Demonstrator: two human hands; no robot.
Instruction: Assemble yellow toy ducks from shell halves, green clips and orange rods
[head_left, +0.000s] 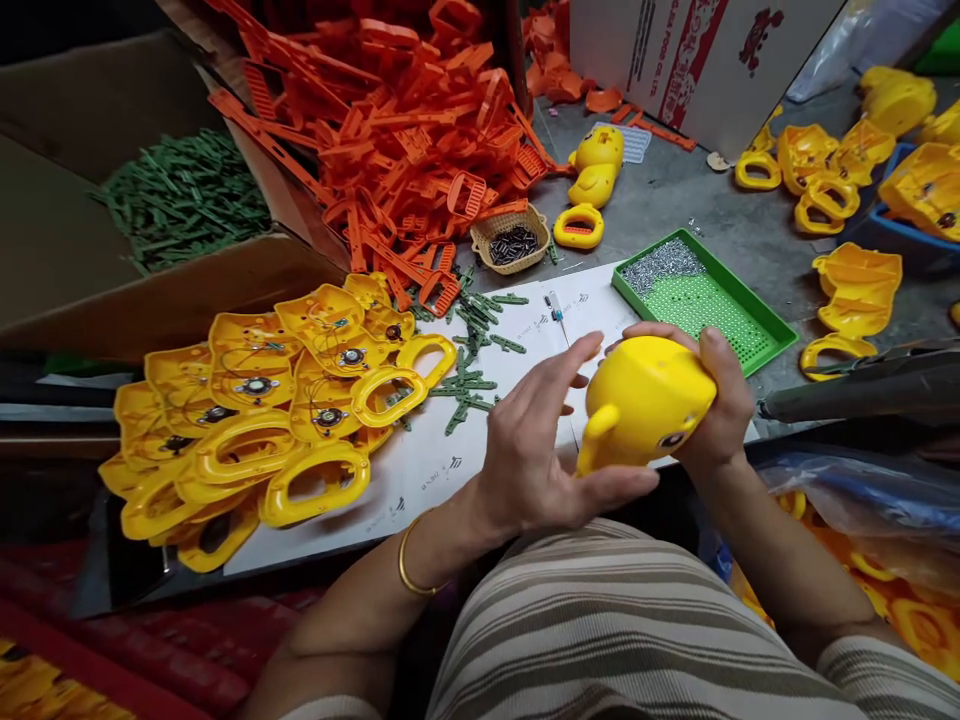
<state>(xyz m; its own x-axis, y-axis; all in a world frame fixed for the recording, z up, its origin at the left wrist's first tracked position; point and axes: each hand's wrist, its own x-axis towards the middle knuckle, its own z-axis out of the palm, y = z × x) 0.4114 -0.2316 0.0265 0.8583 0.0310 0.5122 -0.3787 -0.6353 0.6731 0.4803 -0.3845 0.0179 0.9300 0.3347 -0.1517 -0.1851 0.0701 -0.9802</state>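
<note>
A glossy yellow plastic animal-shaped toy [645, 400] with a printed eye is held just above the work board, close to my body. My right hand [724, 400] wraps around its far right side, thumb along the top edge. On the other side, my left hand [529, 440] is open, its fingers stretched out beside the toy and its thumb across the underside. Whether the left palm touches the toy is hard to tell. The toy's lower end is partly hidden behind the left hand. A thin screwdriver [556, 312] lies on the white sheet behind.
Yellow shell halves with speakers [255, 385] are stacked left. Small green parts [469, 385] lie on the white-covered board [420, 480]. A green tray [750, 320] holds screws; a basket [480, 245] holds dark pins. Orange parts [390, 120] are heaped behind. An assembled yellow toy [596, 170] lies beyond.
</note>
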